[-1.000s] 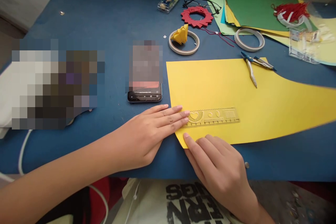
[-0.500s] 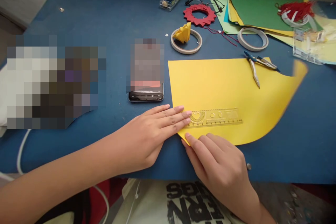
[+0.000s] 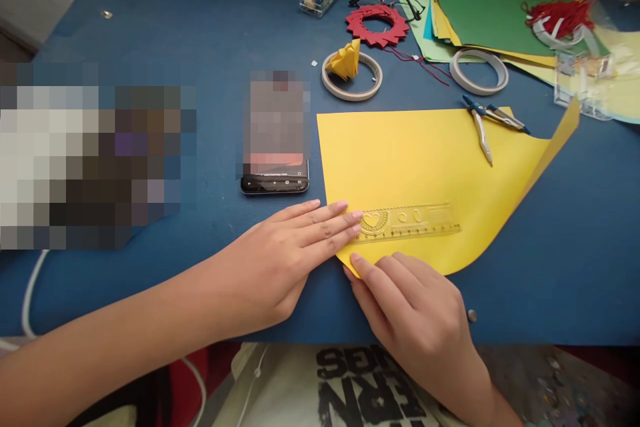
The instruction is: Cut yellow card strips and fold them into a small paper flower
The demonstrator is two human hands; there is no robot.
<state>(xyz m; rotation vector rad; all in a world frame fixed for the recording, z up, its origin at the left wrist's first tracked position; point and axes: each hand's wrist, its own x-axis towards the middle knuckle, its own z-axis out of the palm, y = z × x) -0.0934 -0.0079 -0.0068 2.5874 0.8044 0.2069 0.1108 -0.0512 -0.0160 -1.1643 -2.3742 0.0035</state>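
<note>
A yellow sheet of paper [image 3: 395,153] lies before me, its right side curling up off the table. My left hand [image 3: 300,247] is flat with fingers stretched out, pressing the left end of a clear plastic ruler [image 3: 415,221] onto the paper. My right hand [image 3: 415,307] pinches the sheet's near left edge between thumb and forefinger, just below the ruler. On the far right part of the sheet rests a drawing compass [image 3: 485,123], its legs spread.
Left of the sheet lies a phone [image 3: 275,173] with a blurred screen. Behind are a tape roll [image 3: 377,87] holding a folded yellow paper piece [image 3: 344,61], another tape roll [image 3: 481,88], a red paper ring [image 3: 350,30], glasses [image 3: 415,10] and stacked coloured paper [image 3: 505,7].
The raised right corner of the yellow sheet has tilted slightly. Both hands keep their places on the ruler and paper; the whole view has shifted a little.
</note>
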